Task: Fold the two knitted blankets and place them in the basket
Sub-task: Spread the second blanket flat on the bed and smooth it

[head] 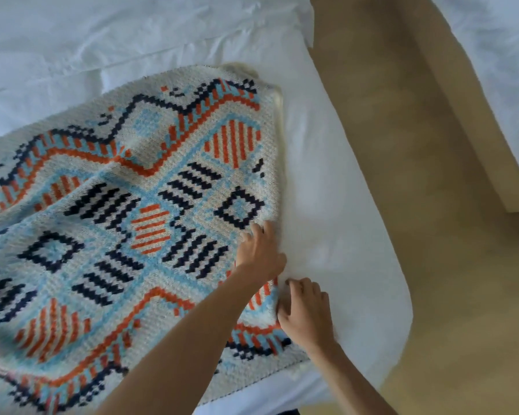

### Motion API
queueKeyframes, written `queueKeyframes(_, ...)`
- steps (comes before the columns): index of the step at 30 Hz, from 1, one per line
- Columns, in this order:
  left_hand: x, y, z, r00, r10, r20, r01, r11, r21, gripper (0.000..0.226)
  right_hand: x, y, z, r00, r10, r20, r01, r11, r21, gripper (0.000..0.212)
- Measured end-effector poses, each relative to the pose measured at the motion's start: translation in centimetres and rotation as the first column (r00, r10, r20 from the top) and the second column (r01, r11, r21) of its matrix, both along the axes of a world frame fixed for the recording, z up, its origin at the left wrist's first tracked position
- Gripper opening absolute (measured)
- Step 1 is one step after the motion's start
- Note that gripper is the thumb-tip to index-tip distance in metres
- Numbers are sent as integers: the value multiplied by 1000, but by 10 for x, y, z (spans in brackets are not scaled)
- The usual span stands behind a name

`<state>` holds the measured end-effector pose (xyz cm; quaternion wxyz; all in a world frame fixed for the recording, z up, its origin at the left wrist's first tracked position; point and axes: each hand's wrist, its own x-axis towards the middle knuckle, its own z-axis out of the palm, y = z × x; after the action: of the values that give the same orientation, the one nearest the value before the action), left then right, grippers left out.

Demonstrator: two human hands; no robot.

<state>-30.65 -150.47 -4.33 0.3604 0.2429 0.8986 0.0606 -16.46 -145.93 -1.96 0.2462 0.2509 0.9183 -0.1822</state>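
A knitted blanket (126, 223) in cream, light blue, orange and navy lies spread over a white bed (336, 211), covering the left and middle of the view. My left hand (259, 253) lies on its right edge with fingers curled into the knit. Just below it, my right hand (306, 313) grips the same edge, fingers curled under the fabric. A cream layer shows under the blanket's far right corner. No basket is in view.
Tan floor (432, 205) runs along the right of the bed. A second white-covered bed (498, 70) sits at the upper right. White sheet (132, 40) stretches beyond the blanket's far edge.
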Motion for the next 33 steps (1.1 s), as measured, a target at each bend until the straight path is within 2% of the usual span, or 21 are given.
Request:
queueKeyframes(3, 10, -5, -1, 998, 64, 12, -63, 996, -65, 51, 17, -9, 1, 1000, -4, -8, 5, 1000, 15, 28)
queueKeyframes(6, 11, -11, 2, 971, 227, 74, -226, 974, -28, 41, 30, -13, 5, 994, 5, -109, -1, 999, 38, 27)
queueKeyframes(8, 9, -10, 7, 942, 316, 116, -319, 948, 7, 32, 41, -6, 6, 983, -79, -168, 80, 997, -2, 20)
queueKeyframes(10, 6, 0, 13, 910, 379, 170, -397, 913, 92, 23, 54, 14, 6, 945, -236, -228, 238, 971, -16, 10)
queueKeyframes(13, 14, 20, 21, 873, 396, 284, -463, 856, 230, 16, 71, 52, 7, 895, -351, -274, 381, 922, 65, 6)
queueKeyframes(16, 33, 24, 21, 909, 243, 339, -334, 910, 244, 12, 80, 66, 3, 896, -383, -224, 409, 909, 80, 21)
queueKeyframes(19, 50, 20, 13, 948, 129, 292, -187, 966, 179, 32, 89, 58, -1, 921, -379, -91, 375, 925, -53, 36)
queueKeyframes(22, 59, 20, 7, 965, 78, 252, -127, 975, 185, 43, 102, 49, -7, 891, -453, -2, 447, 879, -168, 32)
queueKeyframes(24, 62, 22, 3, 971, 50, 233, -93, 980, 177, 46, 111, 44, -10, 885, -465, -3, 456, 868, -196, 26)
queueKeyframes(27, 66, 25, -1, 977, 18, 212, -56, 983, 176, 50, 121, 57, -10, 914, -393, -99, 391, 919, -42, 17)
queueKeyframes(30, 71, 28, 0, 978, -6, 207, -33, 982, 185, 49, 128, 83, -6, 941, -320, -109, 333, 934, 132, 20)
queueKeyframes(33, 74, 26, 3, 982, -18, 188, -18, 982, 189, 49, 125, 87, -5, 964, -253, -75, 263, 951, 163, 25)
